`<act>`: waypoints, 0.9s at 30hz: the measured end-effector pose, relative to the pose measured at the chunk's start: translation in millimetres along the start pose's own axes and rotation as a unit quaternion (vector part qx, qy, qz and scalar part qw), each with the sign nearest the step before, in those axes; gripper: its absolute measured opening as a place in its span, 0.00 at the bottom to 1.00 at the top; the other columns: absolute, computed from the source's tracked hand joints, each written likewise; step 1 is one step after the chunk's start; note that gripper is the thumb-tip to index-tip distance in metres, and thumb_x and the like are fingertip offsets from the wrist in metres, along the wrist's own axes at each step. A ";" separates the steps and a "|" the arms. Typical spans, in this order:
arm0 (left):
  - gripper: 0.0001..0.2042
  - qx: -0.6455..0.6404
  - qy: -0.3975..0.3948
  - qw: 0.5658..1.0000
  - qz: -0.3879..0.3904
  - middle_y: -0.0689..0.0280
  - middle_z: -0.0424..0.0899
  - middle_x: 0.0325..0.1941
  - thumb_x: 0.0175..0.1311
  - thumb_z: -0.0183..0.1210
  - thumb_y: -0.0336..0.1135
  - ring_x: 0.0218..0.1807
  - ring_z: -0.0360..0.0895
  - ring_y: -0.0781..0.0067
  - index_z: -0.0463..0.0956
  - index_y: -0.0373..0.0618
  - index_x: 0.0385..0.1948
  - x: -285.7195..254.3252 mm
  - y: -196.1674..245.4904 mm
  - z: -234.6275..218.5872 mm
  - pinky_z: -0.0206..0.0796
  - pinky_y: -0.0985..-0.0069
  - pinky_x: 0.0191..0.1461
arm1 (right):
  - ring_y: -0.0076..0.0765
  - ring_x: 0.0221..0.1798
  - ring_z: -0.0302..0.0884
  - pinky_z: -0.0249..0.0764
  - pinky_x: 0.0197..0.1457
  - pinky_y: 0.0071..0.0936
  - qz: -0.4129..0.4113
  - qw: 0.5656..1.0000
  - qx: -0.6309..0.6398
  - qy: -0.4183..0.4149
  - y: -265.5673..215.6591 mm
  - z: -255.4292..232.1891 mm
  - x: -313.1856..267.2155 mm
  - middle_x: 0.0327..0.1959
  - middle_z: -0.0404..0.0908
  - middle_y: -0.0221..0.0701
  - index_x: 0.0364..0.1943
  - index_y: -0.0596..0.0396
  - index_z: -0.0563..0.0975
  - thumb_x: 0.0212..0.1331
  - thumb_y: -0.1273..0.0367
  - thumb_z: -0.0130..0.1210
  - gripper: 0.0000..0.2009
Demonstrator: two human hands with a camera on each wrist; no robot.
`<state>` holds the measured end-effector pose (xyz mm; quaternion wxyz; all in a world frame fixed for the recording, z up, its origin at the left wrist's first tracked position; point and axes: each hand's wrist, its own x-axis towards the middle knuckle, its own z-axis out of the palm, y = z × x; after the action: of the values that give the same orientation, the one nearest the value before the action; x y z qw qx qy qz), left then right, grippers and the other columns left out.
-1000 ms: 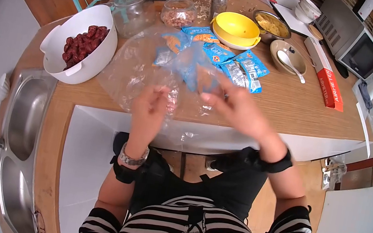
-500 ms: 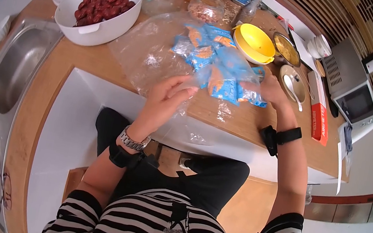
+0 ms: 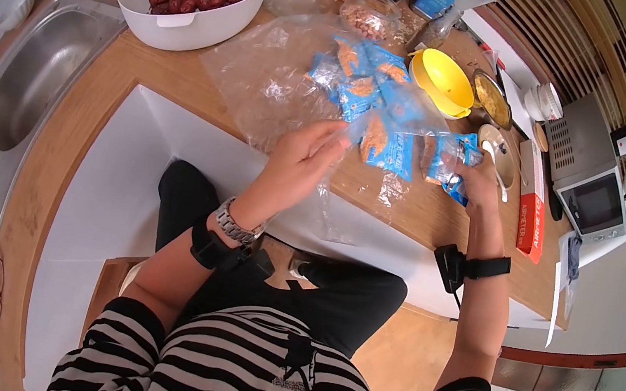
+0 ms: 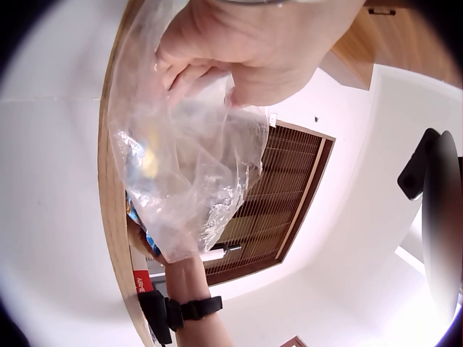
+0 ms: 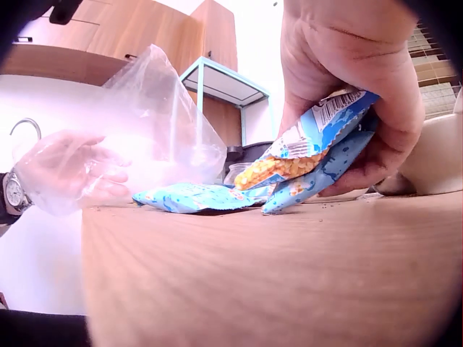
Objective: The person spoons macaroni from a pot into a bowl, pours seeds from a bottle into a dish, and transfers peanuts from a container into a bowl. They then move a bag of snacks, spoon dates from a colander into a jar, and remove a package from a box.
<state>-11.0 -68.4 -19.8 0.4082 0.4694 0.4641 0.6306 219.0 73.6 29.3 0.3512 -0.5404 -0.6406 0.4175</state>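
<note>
My left hand [image 3: 293, 163] pinches the edge of a large clear plastic bag [image 3: 251, 97], which spreads over the wooden counter. In the left wrist view the bag [image 4: 195, 166] hangs crumpled from the curled fingers. My right hand [image 3: 482, 184] grips blue snack packets [image 5: 311, 141] near the counter's front; two are between thumb and fingers in the right wrist view, one with a clear window showing orange-yellow pieces. More blue packets [image 3: 388, 148] lie between the hands, some seen through the bag's film.
A white tub [image 3: 192, 28] of dark red dates stands at the left beside the sink [image 3: 50, 74]. Behind are glass jars [image 3: 370, 15] and a yellow bowl [image 3: 442, 80]. To the right are a bowl with a white spoon [image 3: 495, 161], a red-and-white box [image 3: 530, 221] and a microwave [image 3: 595, 187].
My right hand has moved right, away from the bag, and now grips packets at the right of the pile. The left hand still holds the bag. The head view has shifted.
</note>
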 end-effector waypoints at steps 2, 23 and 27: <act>0.15 0.026 0.000 0.999 0.019 0.64 0.75 0.38 0.59 0.44 0.35 0.41 0.69 0.81 0.66 0.35 0.44 -0.1 0.7 0.9 0.60 0.85 0.44 | 0.28 0.31 0.73 0.71 0.31 0.21 -0.008 0.999 0.050 0.011 -0.7 -5.3 -8.7 0.33 0.73 0.38 0.42 0.66 0.61 0.35 0.75 0.63 0.28; 0.13 0.306 -0.004 0.932 0.193 0.53 0.74 0.27 0.58 0.45 0.34 0.29 0.73 0.56 0.69 0.38 0.40 -11.1 43.8 28.8 0.64 0.70 0.29 | 0.21 0.35 0.69 0.68 0.37 0.17 -0.063 0.989 -0.003 -0.134 -65.1 43.9 -114.7 0.33 0.71 0.32 0.41 0.63 0.61 0.40 0.79 0.57 0.22; 0.12 0.435 -0.017 0.881 0.183 0.57 0.74 0.24 0.55 0.47 0.35 0.21 0.73 0.60 0.69 0.39 0.39 -14.1 41.2 35.5 0.64 0.72 0.22 | 0.27 0.41 0.68 0.66 0.44 0.23 0.053 0.980 0.086 -0.173 -46.3 70.4 -94.2 0.37 0.70 0.36 0.45 0.64 0.61 0.40 0.80 0.55 0.24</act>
<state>23.4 -84.3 21.7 0.0478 0.6871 0.5906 0.4205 153.0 -33.2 43.3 0.2579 -0.4611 -0.6235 0.5763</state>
